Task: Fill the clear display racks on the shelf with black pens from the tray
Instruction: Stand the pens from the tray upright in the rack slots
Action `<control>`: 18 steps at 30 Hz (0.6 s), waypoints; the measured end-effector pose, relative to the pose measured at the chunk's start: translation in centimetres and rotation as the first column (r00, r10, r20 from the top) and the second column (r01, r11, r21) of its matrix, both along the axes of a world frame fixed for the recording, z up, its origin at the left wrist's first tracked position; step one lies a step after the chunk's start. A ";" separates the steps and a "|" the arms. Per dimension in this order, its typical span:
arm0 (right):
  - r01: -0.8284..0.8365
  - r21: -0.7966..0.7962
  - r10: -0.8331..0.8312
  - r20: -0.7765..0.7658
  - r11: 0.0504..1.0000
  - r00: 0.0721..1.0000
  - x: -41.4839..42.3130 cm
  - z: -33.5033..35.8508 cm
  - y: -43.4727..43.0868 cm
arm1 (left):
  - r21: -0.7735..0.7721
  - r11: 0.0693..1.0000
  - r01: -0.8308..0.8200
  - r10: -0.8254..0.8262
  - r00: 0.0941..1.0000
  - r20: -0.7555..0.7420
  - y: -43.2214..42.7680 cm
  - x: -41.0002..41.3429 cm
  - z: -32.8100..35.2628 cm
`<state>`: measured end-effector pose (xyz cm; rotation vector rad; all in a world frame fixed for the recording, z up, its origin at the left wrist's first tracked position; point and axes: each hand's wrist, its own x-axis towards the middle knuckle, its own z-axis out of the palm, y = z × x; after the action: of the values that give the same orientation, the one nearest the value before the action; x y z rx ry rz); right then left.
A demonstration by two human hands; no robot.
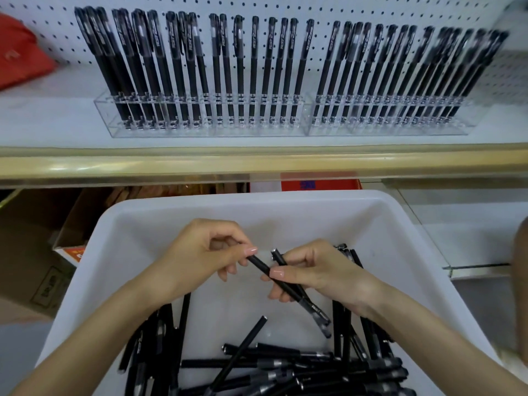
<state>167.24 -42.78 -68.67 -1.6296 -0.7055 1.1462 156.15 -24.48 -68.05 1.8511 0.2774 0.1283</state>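
Both hands hover over the white tray (394, 212), which holds several loose black pens (285, 364). My right hand (314, 270) grips two black pens (311, 305) that slant down to the right. My left hand (205, 250) pinches the upper end of one of them (258, 262) between thumb and forefinger. On the white shelf above stand two clear display racks, the left rack (108, 118) and the right rack (463, 127), both lined with upright black pens (251, 70).
A gold shelf edge (257, 164) runs between the tray and the racks. White pegboard (314, 10) backs the shelf. A red object (20, 52) lies at the far left. Cardboard boxes (34, 252) sit lower left, and a glass shelf (471, 244) is at the right.
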 end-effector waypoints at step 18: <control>-0.088 -0.147 0.121 0.236 0.985 0.964 -0.1 -1.5 0.6 | 0.126 0.970 0.206 -0.167 0.950 -0.263 1.0 -0.3 -1.2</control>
<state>167.16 -42.18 -70.21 -1.8889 -0.8971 1.0983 155.81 -23.49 -69.21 2.0367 0.2706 -0.2243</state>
